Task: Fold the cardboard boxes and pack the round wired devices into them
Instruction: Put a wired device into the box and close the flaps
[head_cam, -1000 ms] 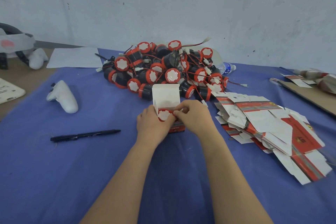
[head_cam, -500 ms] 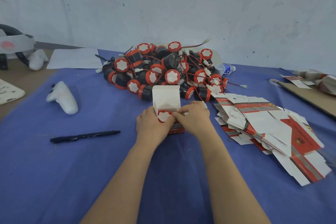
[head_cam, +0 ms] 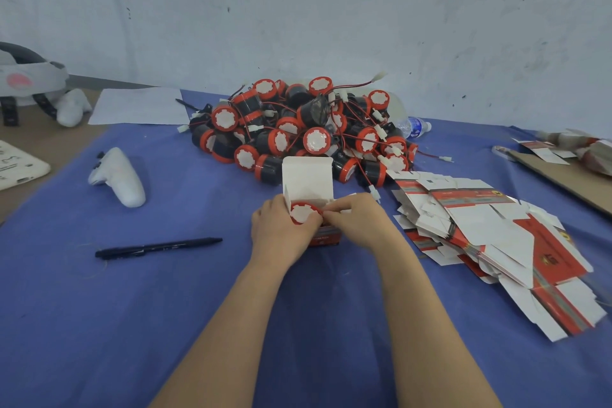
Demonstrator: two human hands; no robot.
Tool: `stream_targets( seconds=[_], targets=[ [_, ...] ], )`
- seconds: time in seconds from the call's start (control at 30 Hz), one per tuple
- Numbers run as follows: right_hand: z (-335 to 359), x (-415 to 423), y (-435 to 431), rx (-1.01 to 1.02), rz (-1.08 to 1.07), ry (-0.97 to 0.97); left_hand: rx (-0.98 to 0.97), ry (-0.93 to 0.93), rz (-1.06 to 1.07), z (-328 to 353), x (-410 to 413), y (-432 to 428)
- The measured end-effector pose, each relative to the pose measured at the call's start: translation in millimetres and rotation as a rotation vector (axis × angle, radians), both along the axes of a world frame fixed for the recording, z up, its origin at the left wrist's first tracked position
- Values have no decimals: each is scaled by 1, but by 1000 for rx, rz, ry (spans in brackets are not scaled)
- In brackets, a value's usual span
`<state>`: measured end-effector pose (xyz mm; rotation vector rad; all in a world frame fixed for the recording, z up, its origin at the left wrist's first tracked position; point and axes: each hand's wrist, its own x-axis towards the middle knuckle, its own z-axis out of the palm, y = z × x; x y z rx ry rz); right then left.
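At the far left edge, a grey and white headset with a dark strap point(head_cam: 25, 79) lies on the bare brown part of the bench, with a white rounded controller point(head_cam: 71, 108) just beside it and a flat white tablet-like slab point(head_cam: 16, 166) nearer the camera. A white sheet of paper point(head_cam: 139, 106) lies at the back, partly over the blue cloth point(head_cam: 149, 325) that covers most of the bench. On the cloth lie a second white handheld controller point(head_cam: 121, 177) and, nearer, a black pen point(head_cam: 155, 247) lying crosswise.

Behind the hands is a heap of round black and red wired devices point(head_cam: 298, 129), with red leads and white plugs trailing out of it. In the middle, the small red-and-white cardboard box point(head_cam: 308, 180) stands on the cloth with its white lid flap upright. One round device with a red rim and white face point(head_cam: 304, 213) sits in the box's open mouth. The left hand point(head_cam: 281, 232) grips the box's left side with its fingers curled round it, the thumb at the device's rim. The right hand point(head_cam: 361, 225) holds the right side, its fingers point(head_cam: 334, 207) pressed together and pinching at the box's top edge.

A clear plastic bottle point(head_cam: 414, 126) lies behind the heap. To the right lies a fanned stack of flat red and white box blanks point(head_cam: 490, 235). At the far right is a brown cardboard sheet point(head_cam: 569, 179) carrying more blurred packaging point(head_cam: 592, 149).
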<state>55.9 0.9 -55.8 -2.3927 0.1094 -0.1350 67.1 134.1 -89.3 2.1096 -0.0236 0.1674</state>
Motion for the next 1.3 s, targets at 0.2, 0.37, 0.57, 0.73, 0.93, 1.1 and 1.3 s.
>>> stream_targets(
  seconds=[0.2, 0.37, 0.57, 0.73, 0.93, 1.1, 1.3],
  targets=[
    [-4, 3, 6, -295, -14, 91, 7, 9, 5, 1, 0, -2],
    [-4, -2, 18, -262, -11, -95, -38, -58, 0, 1, -1, -3],
    [-13, 0, 28, 8, 95, -260, -217, -95, 60, -1, 2, 2],
    [-20, 6, 22, 353, 45, -217, -334, -158, -9, 0, 4, 5],
    [-26, 9, 15, 518, -20, -132, -503, -19, -182, 3, 0, 7],
    [-26, 7, 6, 621, 79, -137, -285, -107, -63, -1, 5, 11],
    [-19, 1, -2, 415, 268, -107, -306, -174, 11, 0, 7, 13]
  ],
)
